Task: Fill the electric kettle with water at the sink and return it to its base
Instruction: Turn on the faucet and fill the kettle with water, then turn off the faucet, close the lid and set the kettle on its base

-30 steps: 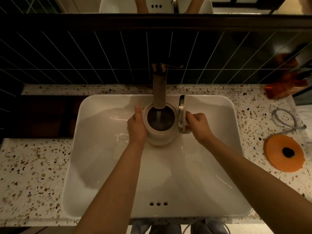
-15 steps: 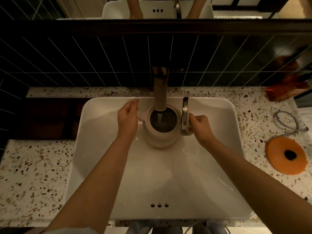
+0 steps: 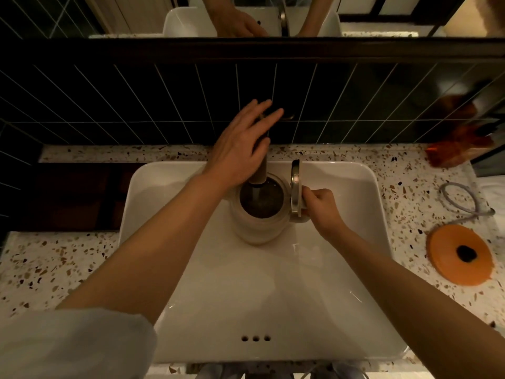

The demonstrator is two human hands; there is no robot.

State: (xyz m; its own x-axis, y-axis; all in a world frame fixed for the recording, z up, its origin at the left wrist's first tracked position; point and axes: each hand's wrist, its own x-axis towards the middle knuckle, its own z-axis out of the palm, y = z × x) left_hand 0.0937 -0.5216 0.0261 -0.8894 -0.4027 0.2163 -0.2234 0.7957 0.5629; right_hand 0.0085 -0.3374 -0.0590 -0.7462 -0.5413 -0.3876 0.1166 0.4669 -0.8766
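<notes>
Cream kettle (image 3: 258,222) upright in white sink (image 3: 355,242), mouth right under faucet spout (image 3: 260,170), lid (image 3: 295,187) flipped up on edge. Right hand (image 3: 321,207) clamped round the handle at the kettle's right side. Left hand (image 3: 243,149) raised over the faucet, fingers spread, gripping nothing. Orange base (image 3: 460,254) well apart on the terrazzo counter (image 3: 41,269), right of the sink.
</notes>
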